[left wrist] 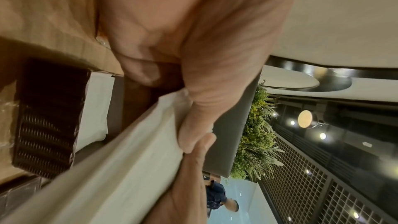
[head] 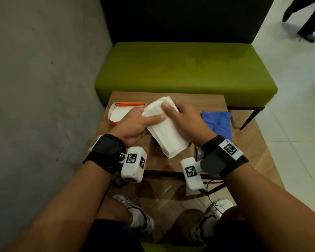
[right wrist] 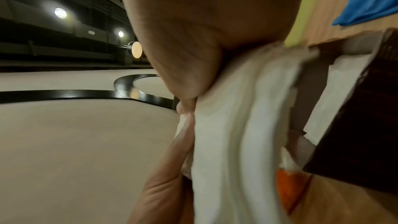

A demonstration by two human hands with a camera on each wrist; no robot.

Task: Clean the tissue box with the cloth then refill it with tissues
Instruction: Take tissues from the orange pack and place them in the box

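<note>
Both hands hold one stack of white tissues (head: 165,131) above the small wooden table (head: 198,100). My left hand (head: 149,120) grips its left edge, thumb laid across the top. My right hand (head: 173,109) clasps the far right end, thumb on top. The left wrist view shows the left hand (left wrist: 193,74) pinching the tissues (left wrist: 129,159), with the dark woven tissue box (left wrist: 47,117) below holding some white tissue. In the right wrist view, the right hand (right wrist: 193,40) grips the tissues (right wrist: 237,125) beside the box (right wrist: 355,125). The blue cloth (head: 218,122) lies crumpled on the table's right side.
An opened orange tissue pack (head: 120,111) lies at the table's back left. A green bench (head: 185,70) stands right behind the table, and a grey wall (head: 44,88) runs along the left. A person's legs (head: 305,17) show on the tiled floor, far right.
</note>
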